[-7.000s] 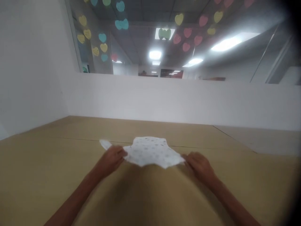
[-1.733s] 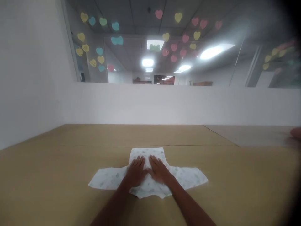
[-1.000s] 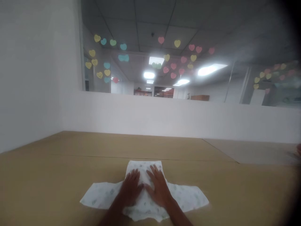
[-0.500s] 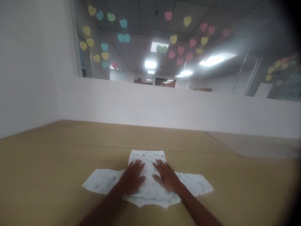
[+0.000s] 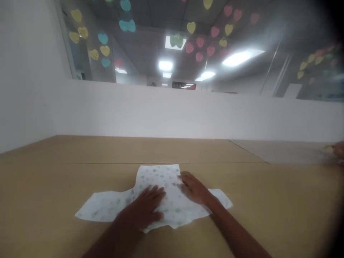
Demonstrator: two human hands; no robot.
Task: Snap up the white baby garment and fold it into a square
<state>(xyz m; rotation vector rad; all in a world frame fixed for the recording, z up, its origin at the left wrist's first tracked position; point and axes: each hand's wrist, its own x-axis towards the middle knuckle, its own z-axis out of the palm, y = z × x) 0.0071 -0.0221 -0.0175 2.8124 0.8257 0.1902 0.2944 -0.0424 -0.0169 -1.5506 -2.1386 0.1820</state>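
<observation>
A small white long-sleeved baby top (image 5: 166,211) with a faint grey-green print lies spread on the table, its sleeves out to both sides. My left hand (image 5: 146,208) rests flat on the left part of its body, fingers stretched out. At the right side edge of the body is my right hand (image 5: 195,188), its fingers slightly bent and touching the cloth, the thumb apart from them. My forearms cover parts of both sleeves and the near left edge.
The tan table (image 5: 53,186) has thin seams, with a greyer section (image 5: 290,152) at the back right. A white wall (image 5: 150,114) rises behind it, below a window with heart-shaped sticky notes (image 5: 200,42). A blurred hand (image 5: 339,148), seemingly another person's, shows at the far right edge.
My right hand has shifted from flat on the body to its right side edge. The top now lies slightly askew. The view has tilted down, and a blurred hand has appeared at the far right.
</observation>
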